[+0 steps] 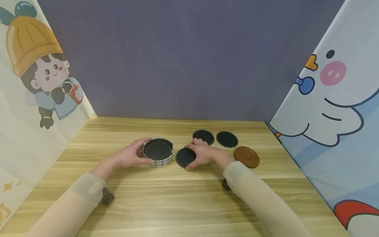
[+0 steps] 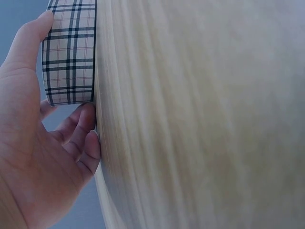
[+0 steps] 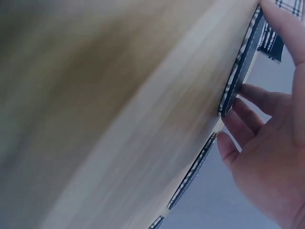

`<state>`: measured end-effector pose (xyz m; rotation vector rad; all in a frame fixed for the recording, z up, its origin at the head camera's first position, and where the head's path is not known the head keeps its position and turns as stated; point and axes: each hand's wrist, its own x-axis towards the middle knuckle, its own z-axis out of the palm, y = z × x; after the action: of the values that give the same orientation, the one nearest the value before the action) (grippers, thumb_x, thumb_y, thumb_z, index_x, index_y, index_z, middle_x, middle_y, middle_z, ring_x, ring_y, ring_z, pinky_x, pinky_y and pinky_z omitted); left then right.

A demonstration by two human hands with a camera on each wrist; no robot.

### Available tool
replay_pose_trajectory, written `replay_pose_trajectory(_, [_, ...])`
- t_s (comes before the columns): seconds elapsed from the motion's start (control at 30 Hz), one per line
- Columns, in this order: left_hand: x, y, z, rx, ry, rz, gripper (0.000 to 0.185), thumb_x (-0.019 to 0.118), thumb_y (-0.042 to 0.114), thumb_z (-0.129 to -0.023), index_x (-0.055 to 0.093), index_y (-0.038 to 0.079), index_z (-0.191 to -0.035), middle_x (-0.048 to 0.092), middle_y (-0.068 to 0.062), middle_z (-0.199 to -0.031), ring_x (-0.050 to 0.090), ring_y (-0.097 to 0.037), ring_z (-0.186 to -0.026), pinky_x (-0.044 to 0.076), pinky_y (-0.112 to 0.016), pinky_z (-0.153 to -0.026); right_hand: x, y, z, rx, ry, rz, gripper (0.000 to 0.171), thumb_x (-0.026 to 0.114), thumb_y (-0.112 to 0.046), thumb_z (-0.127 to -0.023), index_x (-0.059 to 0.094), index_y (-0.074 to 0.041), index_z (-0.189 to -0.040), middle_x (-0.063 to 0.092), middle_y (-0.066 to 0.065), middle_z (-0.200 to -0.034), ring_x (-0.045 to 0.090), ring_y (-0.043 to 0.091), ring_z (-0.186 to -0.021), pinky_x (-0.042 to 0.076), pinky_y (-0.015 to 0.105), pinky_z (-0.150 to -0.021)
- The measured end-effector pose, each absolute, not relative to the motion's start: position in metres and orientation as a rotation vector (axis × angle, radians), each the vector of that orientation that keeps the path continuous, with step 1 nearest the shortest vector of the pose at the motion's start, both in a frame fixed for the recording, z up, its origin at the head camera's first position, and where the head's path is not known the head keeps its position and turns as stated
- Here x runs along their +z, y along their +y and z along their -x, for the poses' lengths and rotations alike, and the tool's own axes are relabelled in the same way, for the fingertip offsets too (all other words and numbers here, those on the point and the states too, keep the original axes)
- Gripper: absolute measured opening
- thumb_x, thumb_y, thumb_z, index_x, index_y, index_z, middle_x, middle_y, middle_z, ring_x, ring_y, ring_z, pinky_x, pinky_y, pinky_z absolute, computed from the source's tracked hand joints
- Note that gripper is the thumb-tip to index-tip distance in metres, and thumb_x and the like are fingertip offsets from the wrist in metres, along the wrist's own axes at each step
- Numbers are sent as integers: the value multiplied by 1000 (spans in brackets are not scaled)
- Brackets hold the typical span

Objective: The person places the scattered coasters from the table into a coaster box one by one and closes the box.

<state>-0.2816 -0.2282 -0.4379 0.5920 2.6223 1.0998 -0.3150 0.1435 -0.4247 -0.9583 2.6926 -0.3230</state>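
Wood-grain surface (image 1: 189, 197), cartoon cloths on both sides. Left hand (image 1: 130, 156) grips the plaid holder (image 1: 158, 152) by its wall; right hand (image 1: 202, 154) pinches a black coaster (image 1: 184, 157) just right of it, seemingly mid-lift. Loading it would need a short leftward carry over the rim. Two black coasters (image 1: 203, 136) and a brown one (image 1: 246, 156) lie farther right, with open room near.
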Motion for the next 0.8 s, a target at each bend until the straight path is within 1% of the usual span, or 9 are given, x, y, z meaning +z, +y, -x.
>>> replay_pose_trajectory(0.27, [-438,-228,281,1104,2627,-597,113,93,44,-89,25,11,-174,47,-31,-147,68,-32,-116,62,-48,-100,-426,153,302,-303,2706,976,103,89,-64,-80,53,-13,-162,50,9,-146,44,27,-126,41,49,-111])
replay_pose_trajectory(0.5, [-438,-228,281,1101,2630,-596,112,92,45,-89,26,12,-174,47,-31,-148,68,-33,-117,62,-51,-102,-426,161,290,-291,2720,1008,104,89,-65,-79,53,-11,-161,50,11,-144,45,28,-125,40,51,-113])
replay_pose_trajectory(0.67, [-438,-228,281,1098,2624,-594,113,92,45,-90,25,12,-174,47,-31,-149,69,-33,-118,62,-50,-101,-427,168,279,-316,2722,981,103,90,-64,-80,51,-12,-160,49,12,-148,45,30,-131,39,52,-116])
replay_pose_trajectory(0.8, [-438,-228,281,1109,2613,-594,113,92,44,-90,25,12,-174,46,-31,-149,69,-33,-118,63,-49,-101,-427,174,271,-340,2719,964,101,90,-62,-80,51,-15,-160,48,11,-151,44,32,-137,42,54,-116])
